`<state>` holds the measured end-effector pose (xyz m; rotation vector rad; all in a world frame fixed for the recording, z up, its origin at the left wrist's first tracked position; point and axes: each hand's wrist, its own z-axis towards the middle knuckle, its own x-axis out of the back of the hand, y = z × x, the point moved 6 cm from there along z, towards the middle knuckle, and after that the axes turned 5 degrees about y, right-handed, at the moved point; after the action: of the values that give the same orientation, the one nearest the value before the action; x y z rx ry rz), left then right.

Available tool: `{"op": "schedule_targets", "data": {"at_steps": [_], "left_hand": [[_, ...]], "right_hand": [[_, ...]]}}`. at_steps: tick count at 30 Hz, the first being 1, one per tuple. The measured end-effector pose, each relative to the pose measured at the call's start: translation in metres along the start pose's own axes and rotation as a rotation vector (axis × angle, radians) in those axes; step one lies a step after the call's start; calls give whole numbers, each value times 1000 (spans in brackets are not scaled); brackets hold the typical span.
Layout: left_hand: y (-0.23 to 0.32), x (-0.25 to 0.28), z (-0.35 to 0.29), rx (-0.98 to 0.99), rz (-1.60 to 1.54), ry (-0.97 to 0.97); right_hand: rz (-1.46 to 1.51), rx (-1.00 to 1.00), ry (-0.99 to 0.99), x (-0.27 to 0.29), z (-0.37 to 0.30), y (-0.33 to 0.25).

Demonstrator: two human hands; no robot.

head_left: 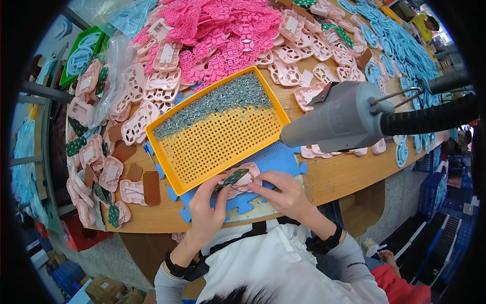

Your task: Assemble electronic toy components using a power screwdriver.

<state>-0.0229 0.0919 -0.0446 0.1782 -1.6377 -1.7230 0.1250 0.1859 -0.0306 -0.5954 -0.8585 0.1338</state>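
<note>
Wooden worktop (329, 177) carries everything, heaped at the far side with bright pink grid parts (223, 30), pale pink shells (152, 86) left and centre, blue shells (400, 50) far right. Hanging grey power screwdriver (339, 119) with its black hose (430, 119) sits just right of the yellow perforated tray (217, 131), screws (212, 101) piled in the tray's far half. Blue foam mat (268, 162) lies at the near edge under the work. On it, the pale pink shell in hand (242, 180) with a small green circuit board (230, 178) resting on top. Left hand (207, 205) fingers pinched shut on the board's near end; right hand (283, 195) fingers closed on the shell's right edge, steadying it. Judgement: seat the board flat and square, keep the shell pressed to the mat. Tray corner crowds the left hand; screwdriver hangs close above right.
</note>
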Motion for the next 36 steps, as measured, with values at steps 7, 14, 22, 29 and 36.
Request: {"op": "schedule_targets", "data": {"at_steps": [7, 14, 22, 29, 36], "left_hand": [[5, -1, 0, -56, 58, -17], [-3, 0, -4, -79, 58, 12], [7, 1, 2, -146, 79, 2], [11, 1, 3, -222, 108, 13], [10, -1, 3, -204, 92, -11]], "right_hand": [[69, -67, 39, -2, -2, 4], [105, -199, 54, 1, 1, 7], [-13, 0, 18, 3, 6, 7], [-33, 70, -16, 3, 9, 6], [18, 27, -82, -1, 13, 8]]}}
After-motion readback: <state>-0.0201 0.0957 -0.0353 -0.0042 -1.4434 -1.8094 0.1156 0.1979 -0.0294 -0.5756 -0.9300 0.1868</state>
